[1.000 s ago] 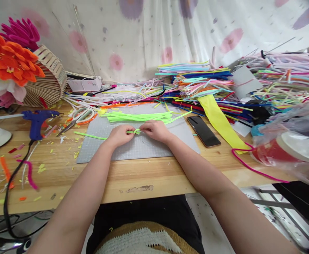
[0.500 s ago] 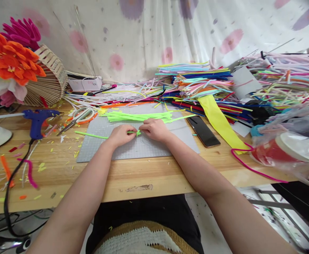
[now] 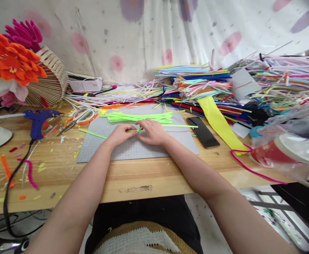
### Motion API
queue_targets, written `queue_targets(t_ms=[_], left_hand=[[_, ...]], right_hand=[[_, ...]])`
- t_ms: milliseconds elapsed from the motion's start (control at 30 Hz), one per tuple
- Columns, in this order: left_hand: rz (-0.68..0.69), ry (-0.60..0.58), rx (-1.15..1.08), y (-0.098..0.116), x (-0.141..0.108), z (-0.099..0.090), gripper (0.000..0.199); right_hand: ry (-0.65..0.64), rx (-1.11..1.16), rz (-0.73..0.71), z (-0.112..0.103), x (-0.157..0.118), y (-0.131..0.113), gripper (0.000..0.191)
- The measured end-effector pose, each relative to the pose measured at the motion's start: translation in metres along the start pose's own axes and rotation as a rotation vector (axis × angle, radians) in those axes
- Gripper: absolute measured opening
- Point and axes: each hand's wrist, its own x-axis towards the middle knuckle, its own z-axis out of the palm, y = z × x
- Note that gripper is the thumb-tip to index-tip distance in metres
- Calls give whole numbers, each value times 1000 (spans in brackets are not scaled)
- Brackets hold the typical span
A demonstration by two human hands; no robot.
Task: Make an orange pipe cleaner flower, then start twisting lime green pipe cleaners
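My left hand [image 3: 121,135] is closed in a pinch on a bright green pipe cleaner [image 3: 93,133], whose long tail sticks out to the left. A small bent bit of the green shows between my two hands. My right hand [image 3: 153,132] has its fingertips closed around that bent part, though the thumb side is partly hidden. Another straight green length [image 3: 180,126] runs out to the right from behind my right hand, its tip over the phone. Under both hands lies a grey cutting mat [image 3: 154,151]. Just beyond them rests a pile of green pipe cleaners [image 3: 138,116].
Scissors [image 3: 77,118] and a blue glue gun [image 3: 38,121] lie to the left, near a basket of fuzzy flowers [image 3: 11,67]. A black phone [image 3: 203,132] and a yellow strip [image 3: 220,123] are on the right. Bundled pipe cleaners [image 3: 202,83] line the back.
My right hand's fingers have spread slightly and shifted at the bent part. The green length on the right has swung lower, toward me. The left tail has moved a little to the right.
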Motion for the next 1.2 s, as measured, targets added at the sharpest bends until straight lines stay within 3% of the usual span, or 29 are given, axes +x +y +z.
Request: queue_targets(t_ms=[267,700,1033,1200], left_hand=[[-22,13,-78,1,1,-2,32],[-27,63,68,-4,0,-8,39],[17,40,141,-3,-1,-4,30],[-4,60,149,-4,0,-4,31]], right_hand=[[84,-21,-13,11,4,1,19],[-4,6,-25,2,-2,15,27],[8,-25,39,7,2,6,36],[-43,-90,71,8,5,5,26]])
